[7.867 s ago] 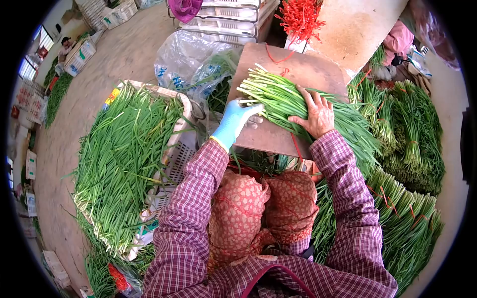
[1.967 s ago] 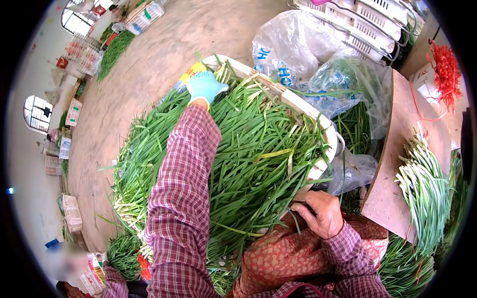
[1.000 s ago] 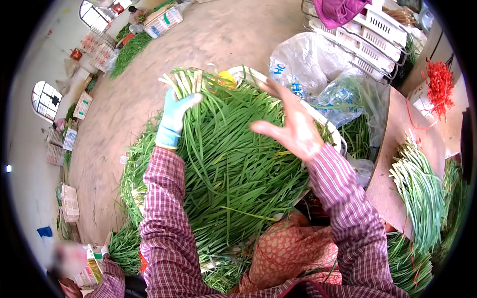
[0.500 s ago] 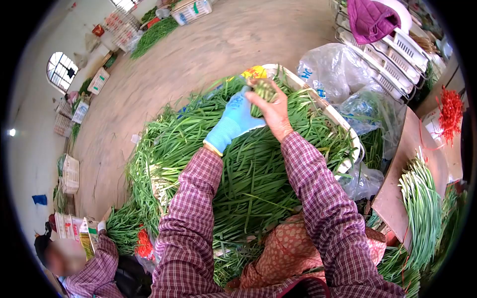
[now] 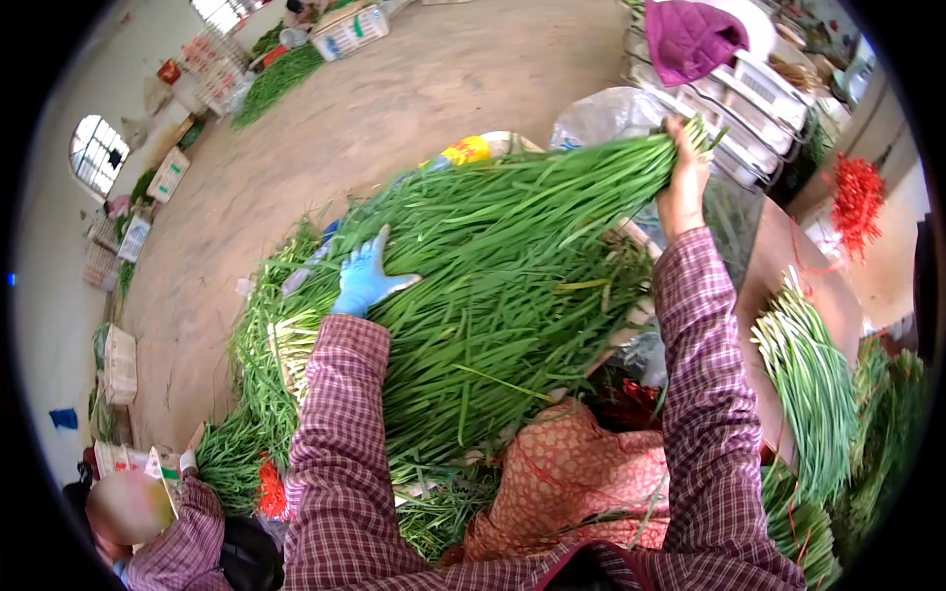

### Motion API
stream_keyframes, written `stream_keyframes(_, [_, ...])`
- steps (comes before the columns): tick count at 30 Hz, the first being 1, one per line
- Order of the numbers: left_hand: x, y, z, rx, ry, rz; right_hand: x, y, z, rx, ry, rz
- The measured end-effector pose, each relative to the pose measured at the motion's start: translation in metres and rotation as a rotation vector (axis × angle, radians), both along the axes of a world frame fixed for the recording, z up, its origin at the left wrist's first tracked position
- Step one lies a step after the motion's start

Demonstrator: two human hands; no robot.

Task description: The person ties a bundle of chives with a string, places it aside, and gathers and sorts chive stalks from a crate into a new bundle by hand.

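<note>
My left hand (image 5: 370, 278), in a blue glove, lies with fingers spread on the heap of long green leaves (image 5: 473, 345). In my bare right hand (image 5: 683, 187) is a bunch of green stalks (image 5: 591, 182), gripped near its pale ends, which point to the upper right. The leaves of the bunch trail left across the heap. Another bunch with white ends (image 5: 808, 379) lies on the brown board (image 5: 774, 246) at the right. Much of the crate under the heap is hidden by leaves.
Red ties (image 5: 855, 202) hang at the right. Stacked white crates (image 5: 734, 108) with a purple cloth (image 5: 690, 39) stand at the upper right, beside a clear plastic bag (image 5: 603, 116). A co-worker (image 5: 177, 532) sits at the lower left. Tied green bundles (image 5: 887, 433) lie at the far right.
My right hand has moved right and up with the bunch, whose leaves are now stretched across the heap. My left hand has come off it, moved left and down, and opened.
</note>
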State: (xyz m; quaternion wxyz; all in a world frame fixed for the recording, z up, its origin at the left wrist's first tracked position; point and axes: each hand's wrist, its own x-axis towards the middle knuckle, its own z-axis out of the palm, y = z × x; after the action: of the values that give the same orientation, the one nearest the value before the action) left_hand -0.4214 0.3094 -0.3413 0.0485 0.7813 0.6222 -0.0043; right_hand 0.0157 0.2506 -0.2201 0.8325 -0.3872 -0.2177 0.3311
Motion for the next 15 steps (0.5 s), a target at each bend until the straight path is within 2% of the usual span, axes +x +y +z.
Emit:
stream_keyframes(4, [-0.005,0.017,-0.022,0.061,-0.007,-0.057,0.071,-0.038,0.067,0.352,-0.127,-0.071])
stream_keyframes(6, [-0.011,0.025,-0.032,0.062,-0.034,-0.064,0.091,-0.075,0.109,0.427,-0.176,-0.093])
stream_keyframes(8, [-0.01,0.02,-0.025,0.077,-0.05,-0.053,0.124,-0.103,0.127,0.494,-0.172,-0.133])
stream_keyframes(10, [-0.004,0.012,-0.017,0.135,-0.015,-0.065,0.144,-0.132,0.128,0.4,-0.296,-0.171])
stream_keyframes(12, [-0.012,0.023,-0.024,0.288,-0.117,-0.134,0.148,-0.143,0.117,0.3,-0.392,-0.271])
stream_keyframes(15, [-0.002,0.025,0.009,0.265,-0.615,-0.18,0.089,-0.192,0.139,0.191,-0.535,-0.184])
